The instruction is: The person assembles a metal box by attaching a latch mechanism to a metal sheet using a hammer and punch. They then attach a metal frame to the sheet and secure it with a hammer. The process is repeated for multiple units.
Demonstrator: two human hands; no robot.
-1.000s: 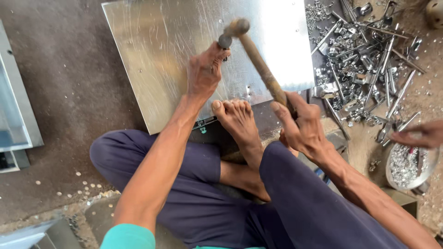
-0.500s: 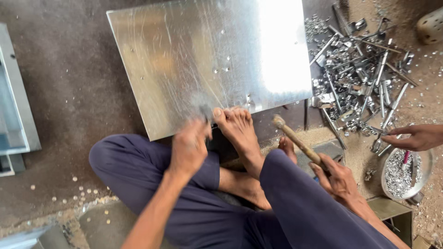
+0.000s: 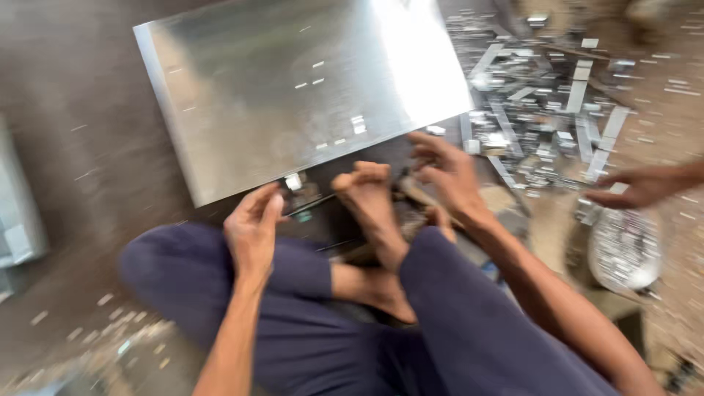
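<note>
Motion blur smears everything. Beside the metal sheet (image 3: 293, 88), the left hand (image 3: 253, 231) lies open; the right hand (image 3: 447, 176) has released the hammer, fingers spread.

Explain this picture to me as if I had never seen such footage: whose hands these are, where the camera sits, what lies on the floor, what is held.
There is no machine here. A person sits on the floor with a camera on the head, looking down at their own legs, a bare foot and two hands. The left hand rests open on the knee, near the edge of a large shiny metal sheet that lies flat in front. The right hand reaches down beside the foot; the picture is too blurred to tell whether it holds anything. To the right lies a heap of metal scraps and a round bowl of small bits. The hand at the right edge belongs to another person.
</note>
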